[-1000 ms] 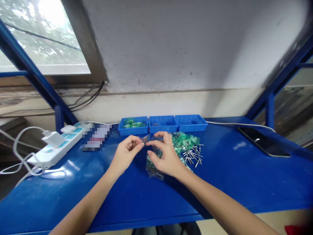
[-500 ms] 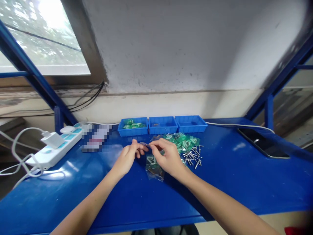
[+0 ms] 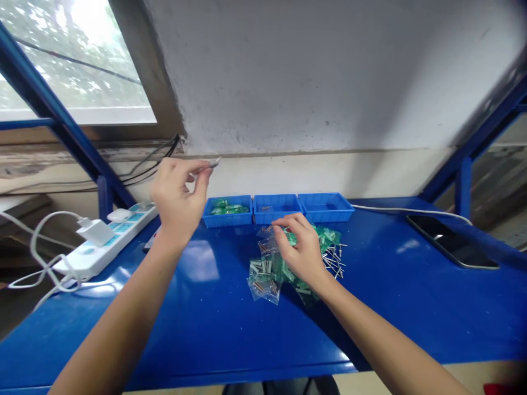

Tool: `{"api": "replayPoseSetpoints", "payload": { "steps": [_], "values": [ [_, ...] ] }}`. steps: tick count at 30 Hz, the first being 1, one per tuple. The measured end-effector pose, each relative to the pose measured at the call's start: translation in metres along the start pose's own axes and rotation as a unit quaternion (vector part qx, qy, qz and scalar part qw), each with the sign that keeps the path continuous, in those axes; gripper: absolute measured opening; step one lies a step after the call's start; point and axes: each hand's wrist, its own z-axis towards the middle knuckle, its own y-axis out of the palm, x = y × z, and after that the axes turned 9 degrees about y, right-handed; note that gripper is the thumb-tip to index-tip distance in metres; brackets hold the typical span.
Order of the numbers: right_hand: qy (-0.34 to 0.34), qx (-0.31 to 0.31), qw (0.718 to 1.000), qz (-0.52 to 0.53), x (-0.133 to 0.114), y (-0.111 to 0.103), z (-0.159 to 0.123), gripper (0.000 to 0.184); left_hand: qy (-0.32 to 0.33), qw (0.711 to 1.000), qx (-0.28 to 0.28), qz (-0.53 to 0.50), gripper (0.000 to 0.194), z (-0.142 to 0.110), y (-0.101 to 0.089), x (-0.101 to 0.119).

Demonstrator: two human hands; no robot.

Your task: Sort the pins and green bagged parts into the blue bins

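Observation:
My left hand point(image 3: 181, 189) is raised above the left blue bin, thumb and fingertips pinched on a small clear plastic bag point(image 3: 214, 163); its contents are too small to make out. Lower down, my right hand point(image 3: 300, 244) hovers over a heap of small bags, its thumb and index fingertips close together. Whether something sits between them I cannot tell. Beside those fingertips lies a clear bag with brown pins point(image 3: 267, 245). Nearer to me are a bag of pale plugs point(image 3: 261, 267) and green bags point(image 3: 327, 236). Loose metal rivets point(image 3: 335, 260) lie to the right of the heap.
Three blue bins line the back: the left bin point(image 3: 228, 220) holds green bags, the middle bin point(image 3: 276, 218) a small bag, then the right bin point(image 3: 327, 214). A white power strip point(image 3: 94, 255) with cables stands left. A black phone point(image 3: 450, 241) lies right.
My left hand has risen up and leftward, away from my right hand, carrying the small bag. My right hand has moved slightly right, over the heap.

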Motion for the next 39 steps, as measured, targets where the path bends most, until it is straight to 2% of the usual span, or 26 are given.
{"api": "replayPoseSetpoints", "payload": {
  "steps": [2,4,7,8,9,12,16,17,19,21,24,27,30,32,34,36,39],
  "values": [
    [0.011,0.001,1.0,-0.016,0.005,-0.003,0.005,0.015,-0.007,0.991,-0.129,0.034,0.025,-0.008,0.013,-0.002],
    [0.022,-0.009,0.999,-0.037,0.009,-0.004,0.007,0.016,-0.027,0.966,-0.257,0.025,0.032,-0.033,0.023,0.004],
    [0.029,-0.04,0.996,-0.069,0.012,-0.003,0.008,0.017,-0.036,0.892,-0.436,-0.112,0.03,-0.079,0.026,0.025],
    [0.028,-0.053,0.995,-0.077,0.012,-0.002,0.008,0.017,-0.016,0.859,-0.484,-0.167,0.029,-0.091,0.024,0.033],
    [0.027,-0.064,0.994,-0.083,0.012,-0.002,0.007,0.017,-0.011,0.841,-0.502,-0.201,0.031,-0.1,0.022,0.04],
    [0.025,-0.1,0.991,-0.09,0.01,0.001,0.004,0.018,-0.025,0.825,-0.512,-0.236,0.036,-0.11,0.017,0.052],
    [0.019,-0.124,0.988,-0.088,0.009,0.005,0.0,0.017,-0.093,0.821,-0.512,-0.236,0.019,-0.106,0.021,0.051],
    [0.023,-0.126,0.988,-0.085,0.008,0.006,-0.001,0.017,-0.112,0.828,-0.496,-0.237,0.015,-0.105,0.023,0.049],
    [0.052,-0.139,0.987,-0.062,0.008,0.008,-0.002,0.019,-0.139,0.862,-0.427,-0.237,0.015,-0.101,0.023,0.048],
    [0.118,-0.167,0.979,-0.011,0.007,0.01,-0.003,0.025,-0.135,0.899,-0.344,-0.235,0.017,-0.098,0.021,0.048],
    [0.238,-0.236,0.935,0.119,0.004,0.013,-0.004,0.036,-0.073,0.923,-0.271,-0.261,0.013,-0.096,0.015,0.052],
    [0.309,-0.278,0.877,0.244,0.0,0.016,-0.004,0.03,-0.018,0.925,-0.242,-0.291,0.012,-0.1,0.013,0.058],
    [0.356,-0.237,0.841,0.332,-0.002,0.017,-0.003,0.009,0.009,0.926,-0.265,-0.267,0.02,-0.106,0.014,0.063],
    [0.383,-0.176,0.83,0.367,0.001,0.017,-0.002,0.028,0.014,0.925,-0.297,-0.238,0.025,-0.108,0.015,0.065],
    [0.394,-0.114,0.838,0.361,0.005,0.017,0.0,0.037,-0.009,0.923,-0.313,-0.222,0.028,-0.108,0.015,0.066],
    [0.39,-0.078,0.859,0.322,0.01,0.016,0.002,0.03,-0.05,0.915,-0.325,-0.236,0.023,-0.106,0.015,0.066],
    [0.348,-0.066,0.9,0.256,0.015,0.015,0.003,0.019,-0.135,0.889,-0.343,-0.272,0.015,-0.101,0.017,0.064]
  ]
}}
